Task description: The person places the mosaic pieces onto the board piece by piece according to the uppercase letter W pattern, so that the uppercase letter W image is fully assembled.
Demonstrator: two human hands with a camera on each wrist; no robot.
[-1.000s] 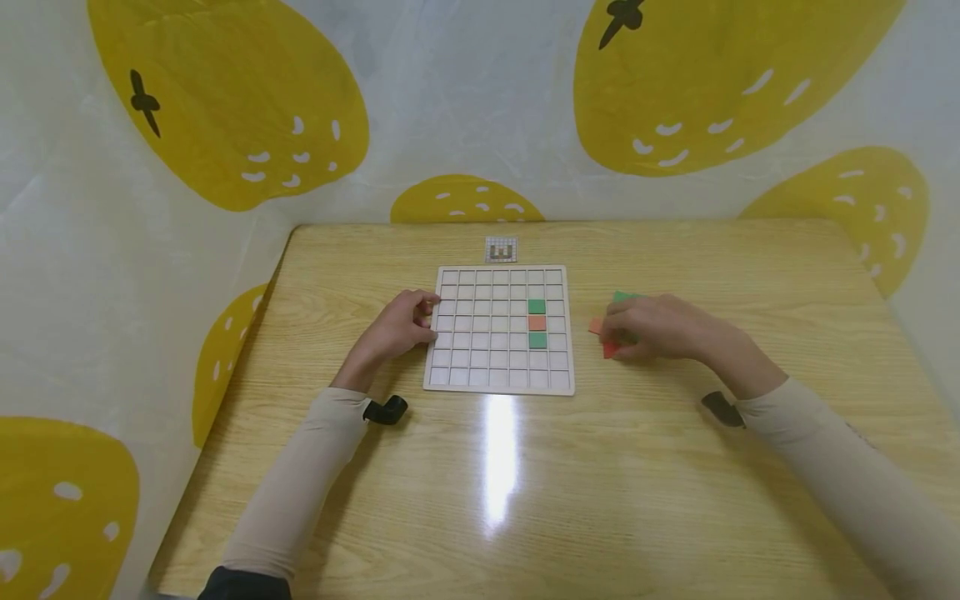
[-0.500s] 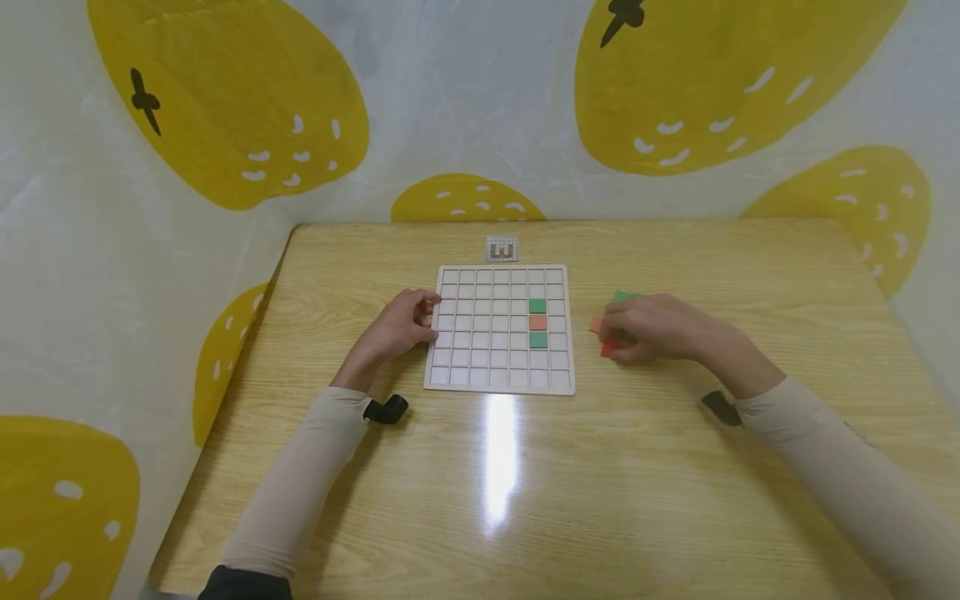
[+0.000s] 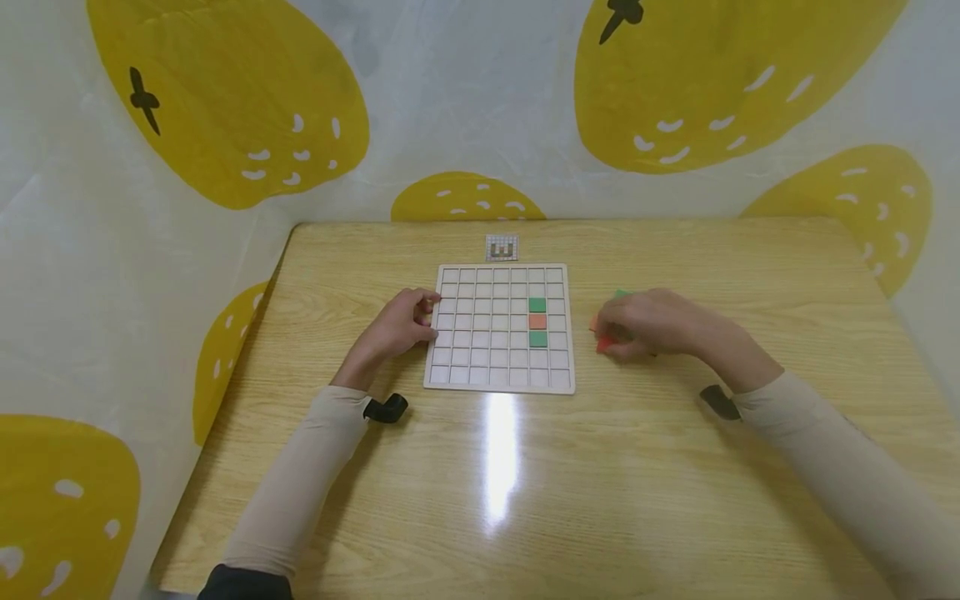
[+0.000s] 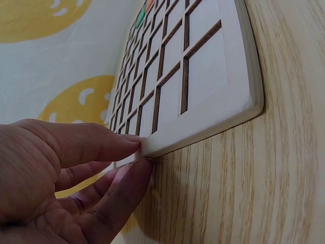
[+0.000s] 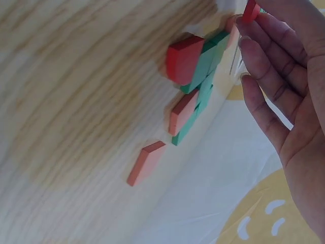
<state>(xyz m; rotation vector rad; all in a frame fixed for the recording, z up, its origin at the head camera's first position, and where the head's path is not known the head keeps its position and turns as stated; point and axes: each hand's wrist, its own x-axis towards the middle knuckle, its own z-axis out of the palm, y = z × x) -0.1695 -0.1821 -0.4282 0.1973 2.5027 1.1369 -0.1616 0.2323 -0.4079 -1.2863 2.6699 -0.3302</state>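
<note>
A pale board (image 3: 491, 385) with a square grid lies flat on the table. Two green tiles (image 3: 537, 305) and one orange tile (image 3: 537, 322) between them fill part of one column on its right side. Curled fingers of my left hand (image 3: 393, 323) grip the board's left rim; the left wrist view shows the fingertips (image 4: 133, 147) against that edge. Right of the board, my right hand (image 3: 648, 321) pinches a red tile (image 5: 250, 11). Below that hand, partly hidden in the head view, lie loose green tiles (image 5: 203, 68), another red tile (image 5: 184, 61) and orange tiles (image 5: 146, 162).
Just behind the board lies a small printed pattern card (image 3: 502, 247). The wooden table (image 3: 600, 483) meets a white curtain with yellow lemon shapes (image 3: 465, 200) at the back and sides. A bright reflection shows in front of the board.
My right hand has shifted slightly left toward the board, and the red tile at its fingertips has moved with it. The left hand and the board stay in place.
</note>
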